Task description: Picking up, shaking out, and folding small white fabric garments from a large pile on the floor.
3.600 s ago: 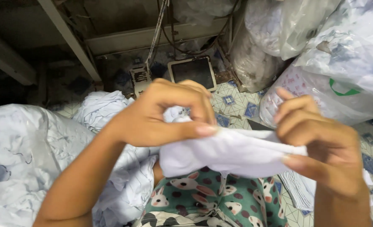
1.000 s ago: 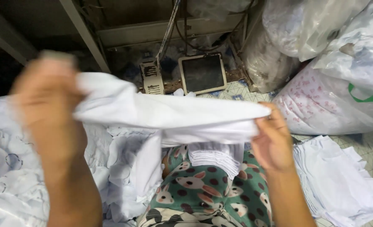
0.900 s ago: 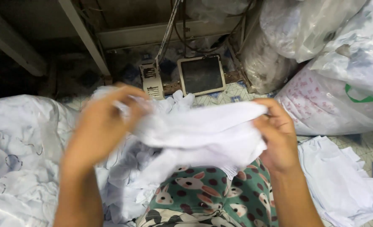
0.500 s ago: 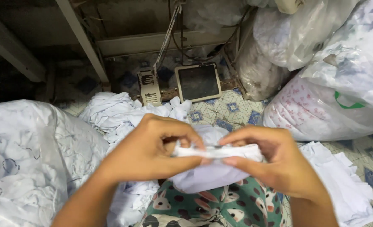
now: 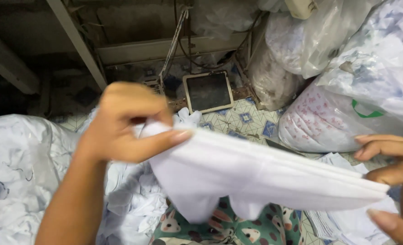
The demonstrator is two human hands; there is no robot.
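White cloth [image 5: 256, 177] stretched left-right, left hand [image 5: 124, 124], right hand [image 5: 392, 181]

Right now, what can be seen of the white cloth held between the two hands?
The white cloth looks like thin, soft fabric folded into layers, stretched in a band sloping down to the right. The left hand pinches its upper end; the right hand holds the lower end. Two loose flaps hang below, above a green patterned garment.

Dark square screen [image 5: 209, 91] on the floor; clear bulging bags [image 5: 346, 86] right, perhaps cloth-filled.
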